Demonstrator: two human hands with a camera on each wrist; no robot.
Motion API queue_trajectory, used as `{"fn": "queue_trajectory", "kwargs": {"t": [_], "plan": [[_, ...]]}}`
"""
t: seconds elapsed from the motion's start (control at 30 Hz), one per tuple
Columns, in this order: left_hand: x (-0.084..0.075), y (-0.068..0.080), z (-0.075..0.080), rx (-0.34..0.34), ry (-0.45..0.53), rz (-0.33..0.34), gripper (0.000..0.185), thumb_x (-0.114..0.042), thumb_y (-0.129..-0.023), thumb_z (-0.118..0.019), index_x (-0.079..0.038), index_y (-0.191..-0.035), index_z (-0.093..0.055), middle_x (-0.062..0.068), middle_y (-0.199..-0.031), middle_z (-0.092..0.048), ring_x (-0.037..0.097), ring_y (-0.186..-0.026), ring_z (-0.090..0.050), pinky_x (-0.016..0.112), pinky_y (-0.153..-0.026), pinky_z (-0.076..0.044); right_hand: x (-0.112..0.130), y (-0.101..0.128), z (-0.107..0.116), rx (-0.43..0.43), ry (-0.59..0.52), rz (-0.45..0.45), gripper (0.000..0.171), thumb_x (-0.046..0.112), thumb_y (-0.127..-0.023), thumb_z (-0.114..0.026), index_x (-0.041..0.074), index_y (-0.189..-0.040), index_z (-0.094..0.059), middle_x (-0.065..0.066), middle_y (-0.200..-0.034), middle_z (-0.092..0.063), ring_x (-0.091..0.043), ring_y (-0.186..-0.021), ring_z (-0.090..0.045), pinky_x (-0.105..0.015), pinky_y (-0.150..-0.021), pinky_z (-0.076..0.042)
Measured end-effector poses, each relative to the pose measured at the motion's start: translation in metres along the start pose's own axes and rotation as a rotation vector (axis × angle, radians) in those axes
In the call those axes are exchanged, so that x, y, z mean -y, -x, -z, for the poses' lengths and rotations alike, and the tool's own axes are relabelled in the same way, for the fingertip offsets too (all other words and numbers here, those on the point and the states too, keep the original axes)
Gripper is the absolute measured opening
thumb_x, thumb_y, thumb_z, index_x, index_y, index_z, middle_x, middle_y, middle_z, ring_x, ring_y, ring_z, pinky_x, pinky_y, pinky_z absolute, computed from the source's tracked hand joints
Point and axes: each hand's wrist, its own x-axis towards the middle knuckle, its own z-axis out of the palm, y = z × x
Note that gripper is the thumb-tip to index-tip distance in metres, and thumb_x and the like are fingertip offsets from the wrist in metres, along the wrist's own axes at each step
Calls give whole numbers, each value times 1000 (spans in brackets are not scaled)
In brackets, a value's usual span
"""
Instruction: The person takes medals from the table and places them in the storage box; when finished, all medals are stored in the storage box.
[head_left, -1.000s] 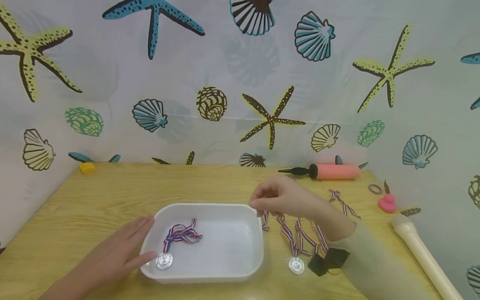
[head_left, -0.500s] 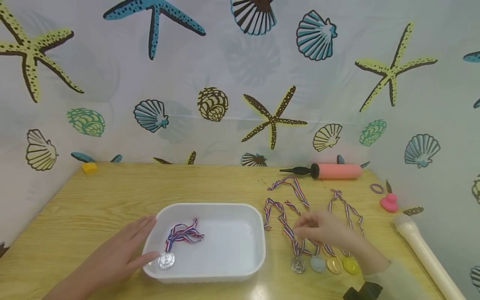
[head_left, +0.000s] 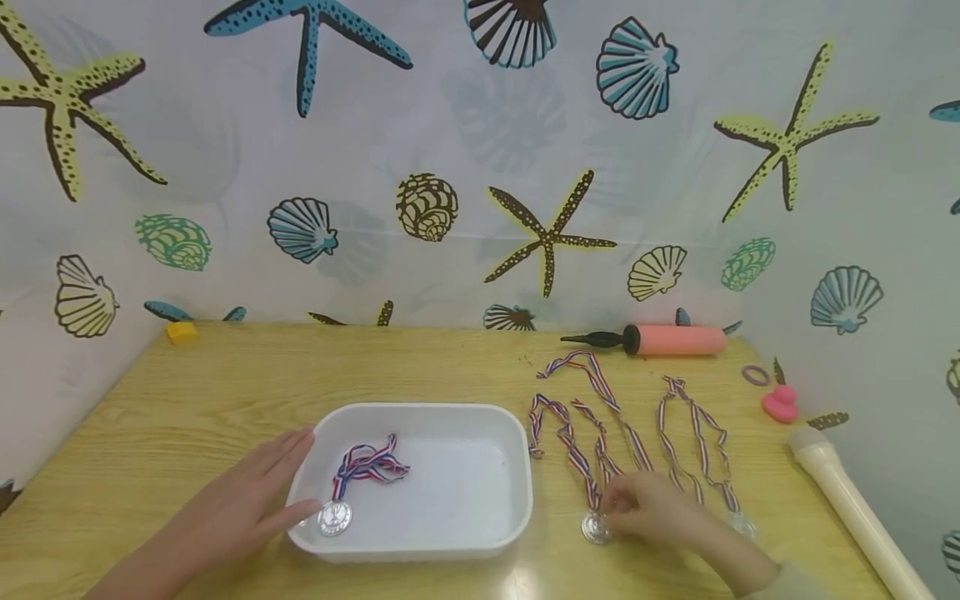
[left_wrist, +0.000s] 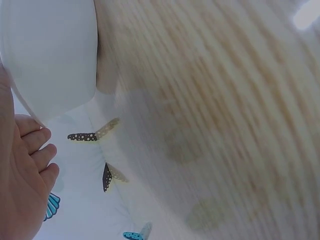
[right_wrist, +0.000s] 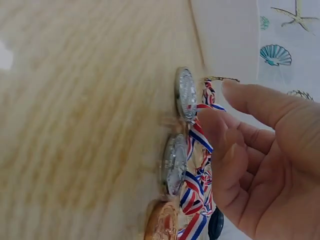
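My left hand [head_left: 225, 508] rests at the left end of a white plastic tray [head_left: 450, 492], fingers extended along its outer side and thumb over the rim. Inside the tray lies a silver medal [head_left: 334, 517] with its striped ribbon [head_left: 367, 464]. To the tray's right, my right hand [head_left: 660, 508] is low over a row of medals. Its fingertips are right beside a silver medal [head_left: 596, 527] and its ribbon. In the right wrist view, thumb and forefinger are apart near this medal [right_wrist: 187, 93]; another silver medal [right_wrist: 175, 165] and a bronze-coloured one [right_wrist: 162, 222] lie alongside.
Red, white and blue ribbons [head_left: 601, 385] spread behind the medals. A pink and black hand pump [head_left: 678, 340] lies at the back. On the right are a purple ring [head_left: 755, 375], a pink toy [head_left: 781, 403] and a cream-coloured stick [head_left: 855, 504]. A yellow block [head_left: 182, 332] sits back left.
My right hand has moved from the tray's right rim, rightward and down to the row of medals. My left hand has stayed at the tray.
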Motion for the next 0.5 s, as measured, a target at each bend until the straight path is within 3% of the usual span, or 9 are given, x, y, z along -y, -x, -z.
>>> {"fn": "queue_trajectory", "kwargs": {"t": [0.27, 0.5], "plan": [[-9, 4, 0, 20, 0, 28, 80, -56, -87, -50, 2, -140, -35, 18, -142, -34, 38, -129, -30, 54, -100, -31, -4, 3, -10, -42, 143, -19, 23, 30, -74, -75, 14, -82, -62, 9, -70, -53, -10, -62, -46, -24, -51, -42], [-14, 9, -2, 13, 1, 41, 80, -56, -87, -51, 2, -140, -35, 19, -142, -34, 38, -128, -31, 55, -100, -31, -7, 3, -15, -51, 205, -12, 27, 34, -73, -75, 14, -82, -60, 10, -69, -52, -9, -61, -46, -26, -54, -42]]}}
